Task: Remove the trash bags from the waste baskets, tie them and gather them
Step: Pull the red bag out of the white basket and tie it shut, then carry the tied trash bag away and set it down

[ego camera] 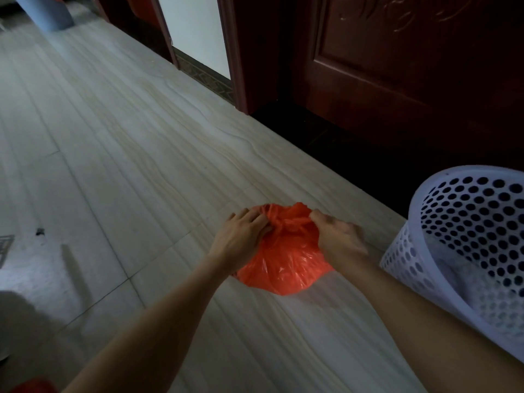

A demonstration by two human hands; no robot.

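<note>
An orange-red trash bag (283, 265) sits on the pale tiled floor, its top gathered into a twisted knot between my hands. My left hand (241, 236) grips the left side of the gathered neck with curled fingers. My right hand (337, 236) pinches the right end of the twisted plastic. A white perforated waste basket (467, 236) stands just right of the bag, beside my right forearm, with no bag visible in it.
A dark red wooden door (411, 66) and its frame rise behind the bag. An open doorway (195, 32) lies at the back. A grey object (42, 12) stands far left. Something red (31, 385) shows at the bottom left corner. Small debris (39, 231) lies on the floor.
</note>
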